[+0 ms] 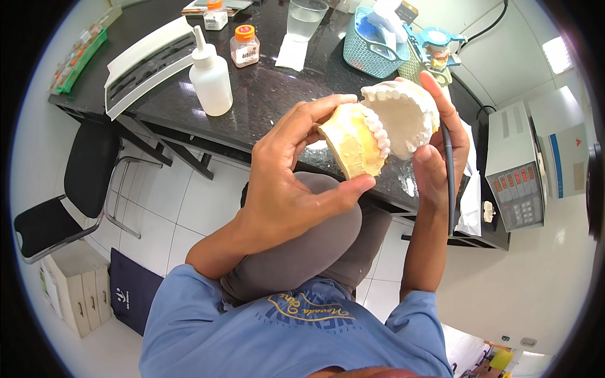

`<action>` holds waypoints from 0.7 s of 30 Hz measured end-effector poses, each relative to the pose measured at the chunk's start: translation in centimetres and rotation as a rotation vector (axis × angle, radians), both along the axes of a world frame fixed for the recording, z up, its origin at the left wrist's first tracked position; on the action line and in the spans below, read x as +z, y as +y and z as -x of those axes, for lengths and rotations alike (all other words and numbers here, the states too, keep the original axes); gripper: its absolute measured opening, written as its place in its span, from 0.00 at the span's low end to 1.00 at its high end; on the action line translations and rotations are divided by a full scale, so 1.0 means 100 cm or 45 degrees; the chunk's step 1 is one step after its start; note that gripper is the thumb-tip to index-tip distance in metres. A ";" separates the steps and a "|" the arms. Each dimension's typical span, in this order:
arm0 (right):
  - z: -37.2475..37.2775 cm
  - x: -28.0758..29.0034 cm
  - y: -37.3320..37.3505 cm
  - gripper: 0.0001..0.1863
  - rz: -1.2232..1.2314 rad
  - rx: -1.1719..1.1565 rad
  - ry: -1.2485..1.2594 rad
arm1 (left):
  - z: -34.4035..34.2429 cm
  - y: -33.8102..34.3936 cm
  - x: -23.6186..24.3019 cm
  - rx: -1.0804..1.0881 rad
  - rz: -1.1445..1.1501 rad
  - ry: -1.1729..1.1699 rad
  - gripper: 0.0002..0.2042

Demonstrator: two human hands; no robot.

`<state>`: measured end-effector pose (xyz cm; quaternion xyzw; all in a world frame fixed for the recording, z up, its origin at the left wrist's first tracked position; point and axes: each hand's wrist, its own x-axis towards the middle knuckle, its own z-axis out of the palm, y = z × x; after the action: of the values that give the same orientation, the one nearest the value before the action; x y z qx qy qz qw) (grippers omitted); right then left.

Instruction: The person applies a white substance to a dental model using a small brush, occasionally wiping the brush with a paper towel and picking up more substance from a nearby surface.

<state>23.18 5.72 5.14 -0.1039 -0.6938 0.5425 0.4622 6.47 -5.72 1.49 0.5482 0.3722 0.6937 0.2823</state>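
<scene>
In front of my chest, my left hand (290, 183) grips a yellow dental cast (350, 145) with a row of white teeth, thumb along its lower edge and fingers over its top. My right hand (441, 157) holds a white plaster dental arch (406, 113) just to the right, its toothed edge facing up and leftward. A long dark slender tool (449, 195) lies along my right fingers and hangs down past the wrist. The two casts are close together; whether they touch is unclear.
The dark counter (265, 113) holds a white squeeze bottle (211, 88), orange-lidded jars (246, 53), a cup (304, 22), a curved white tray (148, 66), a blue basket (372, 50) and an articulator (438, 44). A grey machine (513, 176) stands right; a black chair (88, 170), left.
</scene>
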 end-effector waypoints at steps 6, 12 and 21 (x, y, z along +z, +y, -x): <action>0.013 -0.001 -0.006 0.41 0.266 -0.108 0.202 | 0.005 0.003 -0.003 -0.043 -0.096 -0.216 0.32; 0.018 -0.012 -0.006 0.34 0.390 -0.081 0.293 | 0.015 0.009 -0.009 -0.117 -0.131 -0.301 0.32; 0.047 -0.010 -0.035 0.31 0.438 -0.337 0.463 | 0.010 0.028 -0.016 -0.163 -0.131 -0.687 0.29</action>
<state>18.44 2.23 4.15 -0.1716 -0.4776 0.5968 0.6215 5.42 -2.90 -0.14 0.3798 0.2125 0.8133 0.3861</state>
